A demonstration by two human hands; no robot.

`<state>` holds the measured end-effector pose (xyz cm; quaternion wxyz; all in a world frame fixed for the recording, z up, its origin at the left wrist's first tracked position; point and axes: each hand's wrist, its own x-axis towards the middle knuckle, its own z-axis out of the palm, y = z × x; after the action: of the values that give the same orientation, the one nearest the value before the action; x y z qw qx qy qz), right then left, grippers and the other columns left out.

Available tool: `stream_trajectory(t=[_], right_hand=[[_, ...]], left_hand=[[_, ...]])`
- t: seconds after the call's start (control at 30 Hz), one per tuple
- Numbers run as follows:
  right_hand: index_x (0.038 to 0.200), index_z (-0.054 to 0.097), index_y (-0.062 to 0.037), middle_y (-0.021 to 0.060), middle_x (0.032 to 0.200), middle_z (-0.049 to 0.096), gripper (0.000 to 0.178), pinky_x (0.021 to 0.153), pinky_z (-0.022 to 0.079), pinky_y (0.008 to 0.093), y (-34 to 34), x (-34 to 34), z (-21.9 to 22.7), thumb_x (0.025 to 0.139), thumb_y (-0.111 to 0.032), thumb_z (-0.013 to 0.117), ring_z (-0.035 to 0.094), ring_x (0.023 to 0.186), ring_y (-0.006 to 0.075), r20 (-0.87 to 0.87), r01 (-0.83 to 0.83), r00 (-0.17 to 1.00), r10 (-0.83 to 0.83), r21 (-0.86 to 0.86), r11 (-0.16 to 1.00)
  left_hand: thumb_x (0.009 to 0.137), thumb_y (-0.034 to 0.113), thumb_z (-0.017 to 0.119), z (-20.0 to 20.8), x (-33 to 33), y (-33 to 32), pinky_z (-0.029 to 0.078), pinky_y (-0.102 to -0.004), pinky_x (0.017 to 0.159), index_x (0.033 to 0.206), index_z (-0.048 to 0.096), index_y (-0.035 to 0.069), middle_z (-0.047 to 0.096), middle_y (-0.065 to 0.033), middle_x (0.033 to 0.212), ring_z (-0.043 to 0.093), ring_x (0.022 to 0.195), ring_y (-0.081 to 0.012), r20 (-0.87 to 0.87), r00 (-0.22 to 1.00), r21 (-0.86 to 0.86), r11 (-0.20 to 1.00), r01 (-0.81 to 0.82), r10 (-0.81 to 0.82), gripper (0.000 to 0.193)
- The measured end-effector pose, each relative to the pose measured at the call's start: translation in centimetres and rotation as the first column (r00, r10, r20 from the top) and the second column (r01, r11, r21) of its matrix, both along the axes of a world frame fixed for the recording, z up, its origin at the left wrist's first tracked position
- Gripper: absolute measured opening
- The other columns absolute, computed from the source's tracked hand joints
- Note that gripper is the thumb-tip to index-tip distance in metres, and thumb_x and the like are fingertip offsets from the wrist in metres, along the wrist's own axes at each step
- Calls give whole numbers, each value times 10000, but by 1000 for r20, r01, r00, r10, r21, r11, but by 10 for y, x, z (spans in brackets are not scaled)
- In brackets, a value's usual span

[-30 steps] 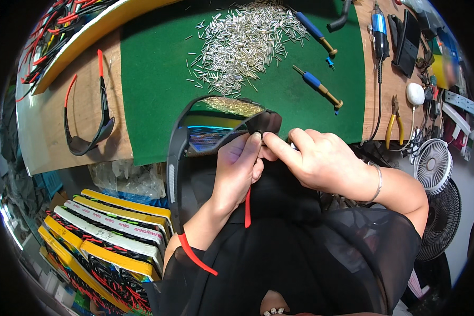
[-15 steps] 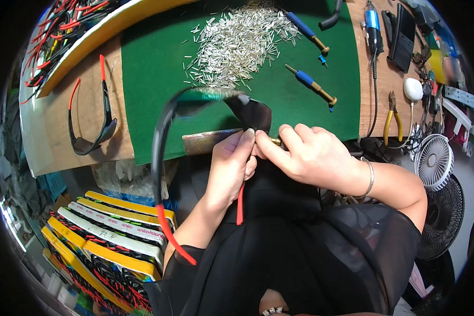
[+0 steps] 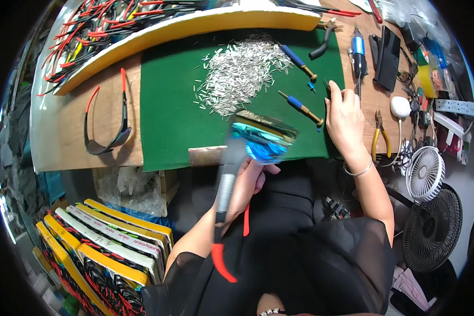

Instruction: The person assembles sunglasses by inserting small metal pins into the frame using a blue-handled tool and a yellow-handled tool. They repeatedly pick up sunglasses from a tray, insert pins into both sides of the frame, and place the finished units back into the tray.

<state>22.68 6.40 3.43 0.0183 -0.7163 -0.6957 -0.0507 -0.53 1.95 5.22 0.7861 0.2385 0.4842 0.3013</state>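
Note:
My left hand [image 3: 252,181] grips a pair of sunglasses [image 3: 227,187] with a black frame, red temple tips and a shiny blue lens. The glasses are held above the mat's front edge and blurred by motion. My right hand [image 3: 345,118] rests at the right edge of the green mat [image 3: 168,116], fingers drawn together. A thin dark tip shows by its fingertips; what it belongs to is hidden. Left of this hand lie two blue-and-brass screwdrivers [image 3: 300,109]. A heap of small silver pins [image 3: 242,73] covers the mat's upper middle.
Another pair of glasses [image 3: 108,142] lies on the wood at left. A yellow-edged tray [image 3: 189,26] of glasses runs along the back. Yellow-handled cutters [image 3: 380,137], a blue rotary tool [image 3: 358,50] and a white fan [image 3: 425,171] are at right. Stacked boxes of glasses [image 3: 110,237] stand lower left.
My right hand has left the glasses and moved right to the mat's edge. The glasses have turned in my left hand, so the blue lens now shows.

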Motion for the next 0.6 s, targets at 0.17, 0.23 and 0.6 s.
stream_trajectory(t=[0.17,0.23,0.6], right_hand=[[1232,403,2,192,1068,463,569,821,415,372,-22,-21,51,743,-157,647,489,938,318,-456,-384,801,387,103,917],[1198,429,5,175,999,506,534,765,444,340,-26,-35,68,749,-176,657,533,855,276,-839,-532,478,262,-39,846],[928,562,-16,118,723,551,144,541,452,314,-25,-87,39,786,-31,557,562,618,268,-761,-394,478,439,261,881]], left_hand=[[901,109,443,-12,-22,-10,312,-152,446,1011,530,10,588,-42,791,393,512,-23,19,1000,25,1000,5,-5,171],[899,85,426,0,-10,-6,302,-147,447,1025,518,2,586,-30,804,390,514,-17,10,999,16,999,50,-50,177],[880,56,454,1,-13,-7,279,-141,440,1234,343,4,573,-25,814,373,528,-7,284,958,-88,996,-2,27,375]])
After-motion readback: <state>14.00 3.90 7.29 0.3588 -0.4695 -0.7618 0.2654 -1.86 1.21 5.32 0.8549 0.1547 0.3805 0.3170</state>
